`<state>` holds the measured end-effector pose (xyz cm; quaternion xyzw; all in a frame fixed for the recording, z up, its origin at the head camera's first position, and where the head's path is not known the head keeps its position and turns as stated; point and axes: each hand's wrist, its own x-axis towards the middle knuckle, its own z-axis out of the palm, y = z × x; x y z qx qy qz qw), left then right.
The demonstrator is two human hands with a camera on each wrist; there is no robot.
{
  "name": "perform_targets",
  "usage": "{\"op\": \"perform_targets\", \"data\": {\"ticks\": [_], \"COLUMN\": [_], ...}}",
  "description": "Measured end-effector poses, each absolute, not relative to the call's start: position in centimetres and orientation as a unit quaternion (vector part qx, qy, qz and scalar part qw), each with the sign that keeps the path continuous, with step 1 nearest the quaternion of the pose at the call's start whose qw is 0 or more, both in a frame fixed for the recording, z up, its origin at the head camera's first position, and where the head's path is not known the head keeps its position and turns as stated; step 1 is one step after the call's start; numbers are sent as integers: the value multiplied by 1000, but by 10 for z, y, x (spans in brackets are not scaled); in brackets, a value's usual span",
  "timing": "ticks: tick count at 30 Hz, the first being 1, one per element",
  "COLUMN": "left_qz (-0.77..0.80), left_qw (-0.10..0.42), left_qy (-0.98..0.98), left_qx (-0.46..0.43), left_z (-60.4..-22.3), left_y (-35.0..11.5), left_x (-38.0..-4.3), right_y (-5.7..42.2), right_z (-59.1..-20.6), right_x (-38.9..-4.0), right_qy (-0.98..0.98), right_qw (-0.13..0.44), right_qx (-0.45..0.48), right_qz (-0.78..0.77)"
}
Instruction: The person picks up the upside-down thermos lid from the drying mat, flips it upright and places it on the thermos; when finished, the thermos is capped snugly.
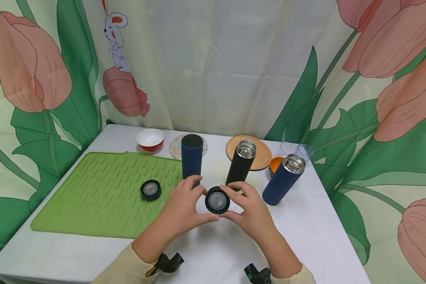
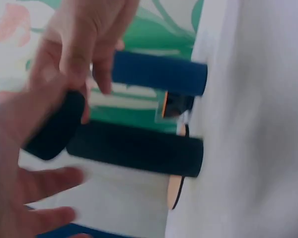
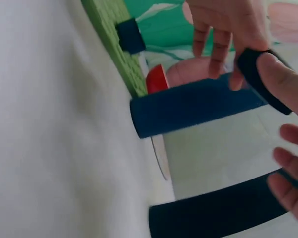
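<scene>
A round black bottle lid (image 1: 217,200) is held above the front of the table, its greyish inner side turned up toward the head camera. My right hand (image 1: 250,211) pinches it between thumb and index finger from the right. From the left, my left hand (image 1: 184,205) holds its edge with thumb and index finger, the other fingers spread loosely. Just beyond stand a black bottle (image 1: 239,165) and a blue bottle (image 1: 282,181), both with bare steel mouths. Behind my left hand is another blue bottle (image 1: 192,157) with a dark top. A second black lid (image 1: 150,190) lies on the green mat (image 1: 103,197).
At the back are a red bowl (image 1: 150,139) with a white inside, a patterned round coaster (image 1: 175,148) and a round wooden board (image 1: 262,152). An orange bowl (image 1: 275,163) and clear glasses (image 1: 305,150) stand behind the right blue bottle. A printed curtain (image 1: 213,79) hangs behind the table.
</scene>
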<state>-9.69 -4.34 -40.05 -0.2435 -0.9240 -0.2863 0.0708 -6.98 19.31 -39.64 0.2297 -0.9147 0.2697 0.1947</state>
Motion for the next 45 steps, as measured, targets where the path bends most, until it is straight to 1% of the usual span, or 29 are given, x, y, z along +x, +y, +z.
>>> {"op": "perform_targets", "data": {"ticks": [2,3,7,9,11,14,15,17,19,23,25,27,30,32,36,38,45], "left_qz": [-292,-311,-467,-538,-575,-595,-600,-600,-587,-544,-528,-518,-504,-499,-499,-503,-521], "left_qw": [42,17,-104,-156,-186,-202,-199,-178,-135,-42,-7,19,48,52,29,19,9], "left_qy": [-922,-915,-831,-783,-752,-739,-736,-745,-767,-812,-824,-828,-833,-833,-830,-828,-817], "left_qx": [-250,-256,-283,-272,-262,-245,-241,-230,-220,-207,-207,-212,-224,-234,-248,-249,-246], "left_z": [-400,-401,-405,-407,-408,-409,-409,-409,-408,-406,-405,-404,-403,-403,-404,-405,-408], "left_y": [-43,-43,-44,-44,-43,-42,-41,-40,-37,-33,-32,-32,-32,-31,-30,-29,-24], "left_x": [-100,-101,-105,-107,-109,-110,-110,-110,-109,-108,-108,-109,-110,-110,-111,-111,-112], "right_y": [194,195,195,195,196,197,197,197,196,193,193,193,194,195,197,199,200], "right_z": [-395,-395,-401,-404,-406,-407,-407,-407,-405,-401,-400,-399,-399,-398,-398,-399,-400], "right_x": [-71,-71,-67,-66,-68,-72,-73,-72,-70,-67,-67,-68,-70,-71,-72,-73,-73], "right_qy": [-910,-908,-889,-873,-856,-834,-831,-838,-857,-879,-875,-865,-858,-856,-857,-856,-854], "right_qw": [231,247,302,325,345,367,369,348,299,173,130,100,78,66,58,63,80], "right_qx": [241,246,278,303,331,366,371,362,328,198,148,121,111,109,112,117,121], "right_qz": [245,233,203,199,195,190,191,213,264,398,443,476,496,501,500,499,500]}}
